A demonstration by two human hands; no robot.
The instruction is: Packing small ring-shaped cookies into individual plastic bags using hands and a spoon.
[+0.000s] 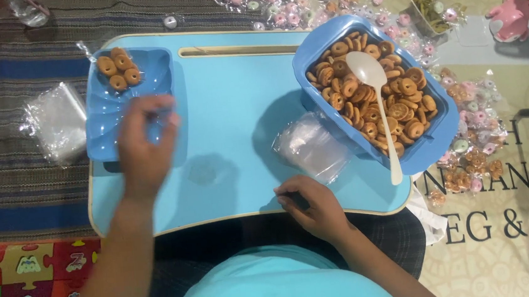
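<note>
— On the light-blue lap table [236, 107], where's the left hand [145, 145]?
— Over the blue tray [102, 126], fingers curled, blurred; any pinch unclear. Ring cookies [119, 70] lie just beyond them.
— The right hand [313, 207]?
— Curled at the near edge, clear bags [311, 146] just beyond.

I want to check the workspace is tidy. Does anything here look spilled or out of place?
Nothing is spilled on the blue lap table. The white spoon lies on the ring snacks, its handle jutting over the tub's rim. Many small wrapped packets lie scattered on the floor.
</note>
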